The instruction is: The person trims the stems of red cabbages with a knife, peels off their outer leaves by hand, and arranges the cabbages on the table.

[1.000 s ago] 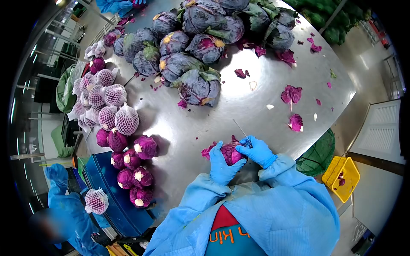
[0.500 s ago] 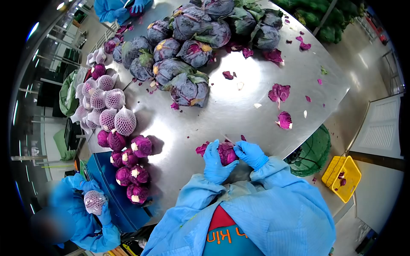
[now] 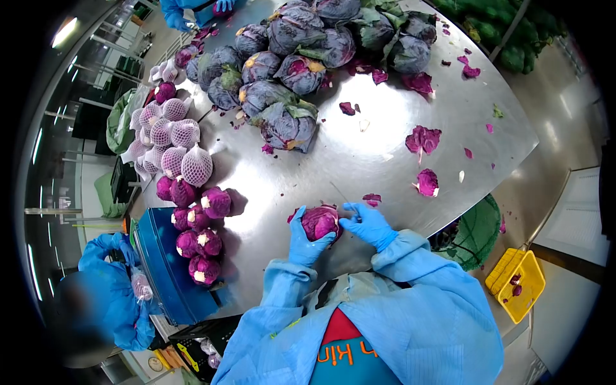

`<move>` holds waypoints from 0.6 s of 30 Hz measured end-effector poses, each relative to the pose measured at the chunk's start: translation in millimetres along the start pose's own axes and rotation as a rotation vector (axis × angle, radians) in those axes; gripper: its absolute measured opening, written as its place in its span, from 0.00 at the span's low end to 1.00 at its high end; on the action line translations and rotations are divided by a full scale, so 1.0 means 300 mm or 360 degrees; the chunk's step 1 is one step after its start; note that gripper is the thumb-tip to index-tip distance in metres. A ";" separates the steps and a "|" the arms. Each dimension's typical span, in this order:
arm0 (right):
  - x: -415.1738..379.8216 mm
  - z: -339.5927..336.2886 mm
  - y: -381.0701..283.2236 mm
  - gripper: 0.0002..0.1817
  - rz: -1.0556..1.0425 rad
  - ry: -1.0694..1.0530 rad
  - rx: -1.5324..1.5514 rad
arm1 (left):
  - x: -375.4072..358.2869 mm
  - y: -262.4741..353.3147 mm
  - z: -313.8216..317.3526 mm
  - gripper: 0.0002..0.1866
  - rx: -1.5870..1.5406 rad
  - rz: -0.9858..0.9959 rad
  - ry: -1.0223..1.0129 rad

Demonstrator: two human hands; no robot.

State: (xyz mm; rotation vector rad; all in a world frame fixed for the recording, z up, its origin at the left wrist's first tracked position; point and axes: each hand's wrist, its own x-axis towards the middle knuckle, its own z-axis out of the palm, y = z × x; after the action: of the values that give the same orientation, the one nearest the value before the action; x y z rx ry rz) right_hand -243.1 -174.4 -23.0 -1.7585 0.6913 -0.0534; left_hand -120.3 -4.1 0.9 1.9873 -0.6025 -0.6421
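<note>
A peeled red cabbage [image 3: 320, 222] rests in my left hand [image 3: 304, 244], whose gloved fingers and thumb wrap its left side and front, low over the metal table [image 3: 269, 221]. Just to the right of it, my right hand [image 3: 371, 227] is closed with the fingertips close to the cabbage. A thin, faint knife blade [image 3: 338, 191] sticks out from these fingers toward the far left; its handle is hidden in the hand. A loose purple leaf [image 3: 372, 199] lies just beyond my right hand.
Untrimmed cabbages [image 3: 285, 125] are heaped at the back. Peeled cabbages [image 3: 205, 271] and net-wrapped cabbages [image 3: 196, 165] line the left side. A green mesh bin [image 3: 478, 234] and a yellow basket [image 3: 527, 295] stand right. Co-workers [image 3: 119, 292] occupy the left and far sides.
My left hand has shifted slightly left and turned the cabbage, which shows more of its surface. My right hand has drawn back a little from it. A loose leaf now shows beyond my hands.
</note>
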 end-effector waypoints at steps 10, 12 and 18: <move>0.038 0.061 0.019 0.28 -0.0081 -0.0034 0.0151 | 0.026 -0.013 0.035 0.56 0.0007 -0.0054 0.0045; 0.031 0.080 0.011 0.26 -0.0306 0.0106 -0.0038 | 0.024 0.038 0.035 0.57 0.0128 -0.0025 0.0057; -0.002 0.093 -0.059 0.20 -0.0076 0.0125 -0.0520 | 0.031 -0.003 0.044 0.59 0.0411 0.0043 0.0079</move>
State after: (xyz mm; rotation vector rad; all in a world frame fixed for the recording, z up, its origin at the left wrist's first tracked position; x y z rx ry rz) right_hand -225.4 -147.4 -15.9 -2.0956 0.7466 -0.0439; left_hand -121.9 -17.8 -7.1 2.2238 -0.7099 -0.5172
